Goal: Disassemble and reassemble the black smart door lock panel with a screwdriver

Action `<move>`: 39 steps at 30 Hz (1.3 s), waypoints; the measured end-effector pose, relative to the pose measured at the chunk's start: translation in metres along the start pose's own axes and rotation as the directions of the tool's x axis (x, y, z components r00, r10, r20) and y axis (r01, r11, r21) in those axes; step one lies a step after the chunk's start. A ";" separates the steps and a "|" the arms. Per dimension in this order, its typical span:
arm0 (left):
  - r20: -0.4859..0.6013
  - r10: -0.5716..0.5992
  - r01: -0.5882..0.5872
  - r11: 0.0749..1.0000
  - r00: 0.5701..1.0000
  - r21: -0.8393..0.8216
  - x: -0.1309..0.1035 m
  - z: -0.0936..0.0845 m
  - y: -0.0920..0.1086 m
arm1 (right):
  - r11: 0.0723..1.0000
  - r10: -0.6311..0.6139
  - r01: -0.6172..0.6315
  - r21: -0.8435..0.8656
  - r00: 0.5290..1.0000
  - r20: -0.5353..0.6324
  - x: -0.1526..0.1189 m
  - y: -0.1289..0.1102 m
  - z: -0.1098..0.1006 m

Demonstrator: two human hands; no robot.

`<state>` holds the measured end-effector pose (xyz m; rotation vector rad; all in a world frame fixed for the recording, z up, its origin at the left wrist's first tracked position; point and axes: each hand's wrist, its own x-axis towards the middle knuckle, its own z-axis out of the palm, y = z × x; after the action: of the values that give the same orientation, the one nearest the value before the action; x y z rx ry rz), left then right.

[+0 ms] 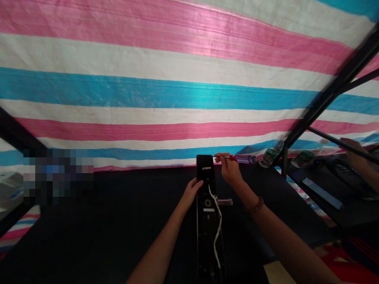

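A long black door-lock panel [204, 228] lies on the black table [103, 221], its near end toward me. A white cable [218, 225] runs down its face, and a shiny handle [225, 202] sticks out to the right. My left hand [192, 191] grips the panel's left edge near the far end, thumb on its face. In my right hand [229, 169] is a screwdriver with a clear and red handle [244, 159]; its shaft points left, and its tip is at the panel's top right corner.
A plastic bottle [269, 156] lies at the back right beside the black metal frame [314, 108]. Beyond it, another person's hand [357, 156] is over a second table with a pale flat bar [322, 193]. Striped sheeting [177, 94] hangs behind.
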<state>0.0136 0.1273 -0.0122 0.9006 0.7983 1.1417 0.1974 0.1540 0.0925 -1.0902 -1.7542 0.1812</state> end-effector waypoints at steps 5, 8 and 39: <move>-0.002 0.009 -0.009 1.000 1.000 -0.003 0.002 -0.001 -0.002 | 1.000 0.030 -0.030 0.004 0.999 -0.013 -0.006 -0.002 0.000; 0.000 0.012 -0.012 1.000 1.000 -0.007 0.002 -0.002 -0.004 | 0.999 0.050 -0.050 0.002 0.999 -0.015 0.006 -0.003 -0.003; 0.024 -0.004 0.004 1.000 1.000 -0.030 0.004 -0.004 -0.009 | 0.996 0.049 -0.043 0.076 0.996 -0.073 0.070 -0.023 0.004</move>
<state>0.0147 0.1304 -0.0219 0.8858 0.7615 1.1348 0.1759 0.1941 0.1511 -1.0708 -1.6441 0.2298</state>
